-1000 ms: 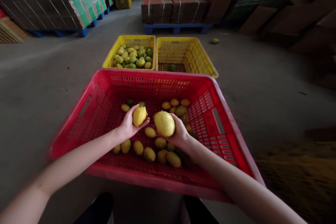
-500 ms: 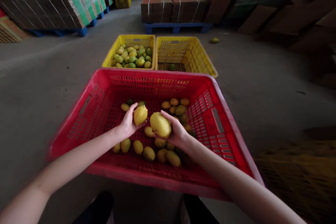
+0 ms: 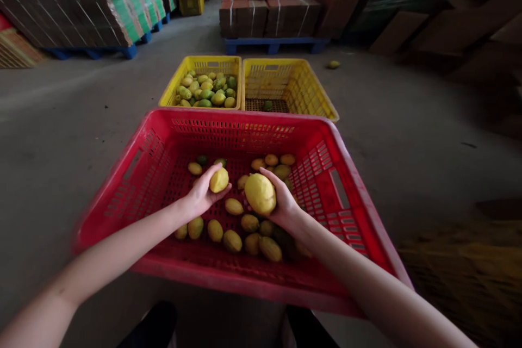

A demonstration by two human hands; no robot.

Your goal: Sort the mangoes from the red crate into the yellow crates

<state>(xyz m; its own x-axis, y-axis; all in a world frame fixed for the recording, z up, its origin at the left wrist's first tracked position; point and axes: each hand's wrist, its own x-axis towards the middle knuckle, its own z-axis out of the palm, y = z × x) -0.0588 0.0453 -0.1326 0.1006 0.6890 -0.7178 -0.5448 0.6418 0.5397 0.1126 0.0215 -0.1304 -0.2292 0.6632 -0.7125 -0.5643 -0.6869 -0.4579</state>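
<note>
Over a large red plastic crate (image 3: 244,274), each of my hands holds one yellow lemon. My left hand (image 3: 203,191) is wrapped round the smaller lemon (image 3: 219,180), thumb above and fingers below. The bigger lemon (image 3: 260,194) rests in my right hand (image 3: 282,202), its near side facing me with a faint brownish mark low down. The two held lemons are apart from each other. Below them, several loose lemons (image 3: 232,241) lie on the crate's slotted floor, mostly yellow, a few dark green or orange-tinged. My right hand and forearm hide some on the right.
Beyond the red crate stand a yellow crate (image 3: 165,92) full of yellow and green lemons and another yellow crate (image 3: 312,89) with one green fruit. A lone fruit (image 3: 333,64) lies on the floor. Strapped cartons (image 3: 248,15) sit on a blue pallet (image 3: 277,43) behind.
My right hand has shifted right with its lemon, widening the gap between the two held lemons. The left lemon has turned slightly in my fingers.
</note>
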